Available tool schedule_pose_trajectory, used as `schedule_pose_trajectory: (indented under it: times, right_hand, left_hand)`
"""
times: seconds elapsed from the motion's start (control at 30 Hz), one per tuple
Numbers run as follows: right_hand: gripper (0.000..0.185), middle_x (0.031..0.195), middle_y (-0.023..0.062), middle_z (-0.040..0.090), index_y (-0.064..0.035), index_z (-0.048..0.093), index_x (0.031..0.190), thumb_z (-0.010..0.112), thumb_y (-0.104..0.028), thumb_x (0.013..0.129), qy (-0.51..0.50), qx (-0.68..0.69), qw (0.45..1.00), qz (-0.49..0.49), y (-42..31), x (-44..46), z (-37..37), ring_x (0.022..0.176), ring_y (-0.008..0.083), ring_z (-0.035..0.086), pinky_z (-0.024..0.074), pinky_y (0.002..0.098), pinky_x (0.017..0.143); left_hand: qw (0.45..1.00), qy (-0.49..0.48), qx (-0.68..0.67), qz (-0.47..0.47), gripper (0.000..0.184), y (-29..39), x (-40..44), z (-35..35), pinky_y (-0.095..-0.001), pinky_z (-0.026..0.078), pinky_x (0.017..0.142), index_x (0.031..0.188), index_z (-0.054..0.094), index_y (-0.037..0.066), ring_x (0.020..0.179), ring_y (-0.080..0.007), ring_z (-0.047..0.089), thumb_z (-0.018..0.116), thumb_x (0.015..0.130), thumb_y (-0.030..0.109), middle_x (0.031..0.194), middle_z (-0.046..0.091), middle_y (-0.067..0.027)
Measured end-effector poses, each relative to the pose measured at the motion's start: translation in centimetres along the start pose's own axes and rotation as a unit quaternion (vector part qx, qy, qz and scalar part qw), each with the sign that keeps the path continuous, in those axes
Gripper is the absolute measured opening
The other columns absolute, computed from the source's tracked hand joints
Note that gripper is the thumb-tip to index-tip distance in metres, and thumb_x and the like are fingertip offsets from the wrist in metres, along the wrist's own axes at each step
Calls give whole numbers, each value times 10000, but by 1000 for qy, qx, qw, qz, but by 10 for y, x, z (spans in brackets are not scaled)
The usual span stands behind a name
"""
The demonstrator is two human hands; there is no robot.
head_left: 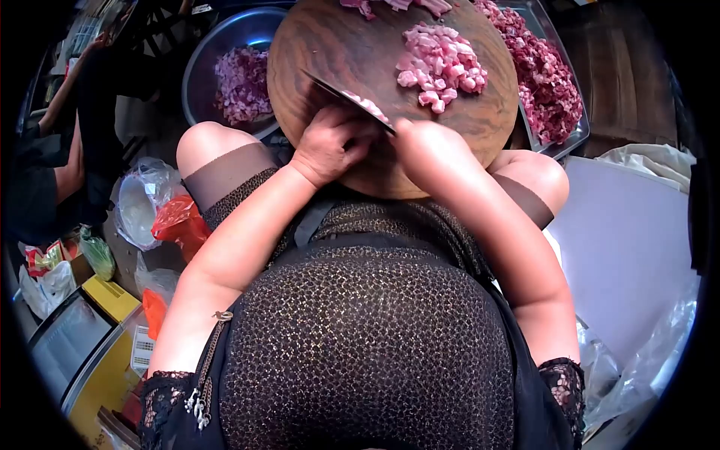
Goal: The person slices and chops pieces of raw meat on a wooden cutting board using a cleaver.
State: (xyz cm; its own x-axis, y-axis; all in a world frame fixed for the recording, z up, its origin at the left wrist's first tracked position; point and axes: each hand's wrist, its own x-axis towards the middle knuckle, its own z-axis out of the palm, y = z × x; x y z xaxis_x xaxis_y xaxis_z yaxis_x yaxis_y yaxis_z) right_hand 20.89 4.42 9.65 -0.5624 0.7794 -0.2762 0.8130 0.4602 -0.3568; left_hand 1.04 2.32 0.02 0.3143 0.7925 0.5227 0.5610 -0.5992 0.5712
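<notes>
Meat lay in a small pale pink piece against the far side of the knife, on the round wooden board at the upper middle of the frame. Cutting looked to be the step in hand. The right hand was closed in a fist at the blade's lower right end, with the handle hidden inside its grip. The left hand rested on the near side of the blade with its fingers bent inward; whether they had hold of any meat could not be told, since the knuckles and the blade covered the spot.

A heap of diced meat sat apart, right of the knife, and uncut-looking strips lay along the top edge of the frame. Chopped meat also filled part of a metal bowl at the upper left and a metal tray at the upper right.

The next move, as judged from this pose, called for the left fingertips tucked clear of the edge and a steady, controlled stroke from the right wrist.
</notes>
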Motion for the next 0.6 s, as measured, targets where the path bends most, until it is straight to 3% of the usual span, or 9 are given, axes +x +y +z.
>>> schedule_pose_trajectory:
  times: [0.07,0.17,0.3,0.4,0.47,0.57,0.6]
  right_hand:
    - [121,813,212,683,-7,622,908,541,-85,862,11,-12,1000,-7,-11,28,7,788,385,685,551,481,672]
    - [128,820,210,686,-13,623,919,535,-95,875,-2,-14,1000,-25,-11,30,3,796,383,687,555,475,680]
    - [214,872,237,680,-1,633,988,553,-195,947,-86,-32,993,71,26,-19,-15,834,420,666,524,499,726]
    - [263,893,268,664,13,628,1007,561,-239,970,-46,16,998,50,52,-61,-26,834,445,646,499,502,727]
    - [281,876,291,651,29,619,1004,557,-244,980,75,63,985,139,51,-78,-14,833,457,631,483,503,729]
    - [265,845,285,654,29,617,1028,564,-224,972,60,83,985,137,30,-89,-9,836,451,632,484,506,738]
    - [257,839,281,657,23,622,1015,575,-225,964,77,65,987,126,20,-91,-7,823,447,640,492,506,728]
  left_hand:
    - [998,-28,-8,-49,286,-4,-12,5,-396,493,933,1012,734,143,1029,-300,597,744,727,121,1079,652,-96]
    - [999,-25,17,-32,293,1,-9,3,-399,496,930,1022,733,142,1030,-304,599,741,730,121,1069,650,-95]
    - [998,-28,60,8,276,3,-10,5,-402,504,904,1034,726,137,985,-302,601,734,758,126,1038,641,-79]
    - [998,-27,48,-39,249,9,-8,2,-396,502,896,1024,706,63,999,-310,607,735,783,119,1022,648,-101]
    - [997,-39,13,-66,380,8,-13,-2,-389,499,936,1099,665,47,1065,-338,592,789,755,149,1165,584,-151]
    - [990,49,-28,-133,550,22,-10,-16,-391,484,979,1183,621,38,1116,-365,573,847,702,179,1312,480,-205]
    - [990,50,22,-129,514,27,-8,-25,-395,482,969,1151,642,36,1114,-352,576,846,702,180,1262,539,-181]
